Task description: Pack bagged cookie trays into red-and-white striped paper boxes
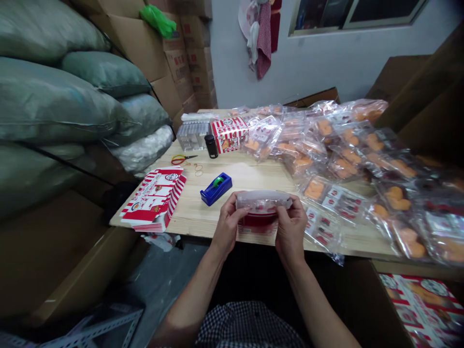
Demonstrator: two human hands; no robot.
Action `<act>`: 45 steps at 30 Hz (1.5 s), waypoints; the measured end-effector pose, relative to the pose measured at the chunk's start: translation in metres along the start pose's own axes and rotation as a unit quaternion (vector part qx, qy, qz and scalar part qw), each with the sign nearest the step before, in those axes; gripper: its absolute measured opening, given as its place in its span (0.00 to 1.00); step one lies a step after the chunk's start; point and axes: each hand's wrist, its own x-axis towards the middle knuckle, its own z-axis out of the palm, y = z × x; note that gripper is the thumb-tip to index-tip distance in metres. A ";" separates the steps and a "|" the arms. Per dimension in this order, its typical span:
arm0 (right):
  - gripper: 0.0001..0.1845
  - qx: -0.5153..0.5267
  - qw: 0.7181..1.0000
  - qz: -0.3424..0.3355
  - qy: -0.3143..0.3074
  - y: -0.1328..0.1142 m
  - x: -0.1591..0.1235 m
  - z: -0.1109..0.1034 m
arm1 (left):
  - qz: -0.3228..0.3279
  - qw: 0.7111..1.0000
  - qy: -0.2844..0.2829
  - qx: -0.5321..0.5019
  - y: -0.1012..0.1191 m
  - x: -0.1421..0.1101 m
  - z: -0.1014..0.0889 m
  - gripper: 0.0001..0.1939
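At the table's near edge, my left hand (227, 224) and my right hand (293, 226) grip a red package (258, 224) from its two sides. Crinkled clear plastic (264, 199) runs along its top, with both thumbs pressed on the near side. Whether the plastic wraps the package or comes out of it, I cannot tell. Fingers of both hands are partly hidden behind it. Just beyond my left hand sits a blue tape dispenser (216, 189) with green tape. Clear plastic packets (322, 227) holding orange pieces and small red items lie beside my right hand.
Flat red-and-white cartons (154, 198) are stacked at the table's left. Scissors (183, 158), a black jar (211, 146), a standing striped box (230, 134) and clear cases (194, 134) stand or lie farther back. Sacks (54, 106) pile up left. An open carton (424, 309) holds printed boxes below right.
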 end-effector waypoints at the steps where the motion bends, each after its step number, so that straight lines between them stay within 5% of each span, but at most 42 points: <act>1: 0.13 0.001 1.000 -0.001 0.003 0.000 0.000 0.000 | 0.002 1.000 -0.008 -0.019 0.002 -0.002 -0.002 0.14; 9: 0.10 0.002 1.000 0.001 -0.011 -0.001 0.000 0.000 | -0.007 0.998 0.037 -0.043 -0.004 0.006 -0.007 0.09; 17: 0.16 0.101 0.978 0.110 -0.145 -0.005 0.018 -0.028 | -0.023 0.999 0.018 -0.015 0.000 0.019 -0.009 0.08; 26: 0.22 0.107 0.972 0.170 -0.118 -0.017 0.007 -0.022 | 0.000 0.999 0.045 0.023 0.000 0.005 -0.002 0.10; 31: 0.15 0.077 0.950 0.290 -0.083 -0.031 -0.041 -0.047 | -0.108 0.989 0.104 -0.014 -0.001 -0.047 -0.004 0.16; 36: 0.18 0.048 0.913 0.397 -0.085 -0.003 -0.082 -0.090 | -0.252 0.961 0.104 -0.051 -0.031 -0.087 -0.027 0.16; 41: 0.19 0.016 0.911 0.410 -0.035 0.026 -0.087 -0.111 | -0.316 0.944 0.083 -0.053 -0.054 -0.088 -0.051 0.17; 45: 0.10 0.008 0.916 0.391 -0.083 0.036 -0.076 -0.110 | -0.317 0.948 0.040 0.006 -0.058 -0.079 -0.061 0.17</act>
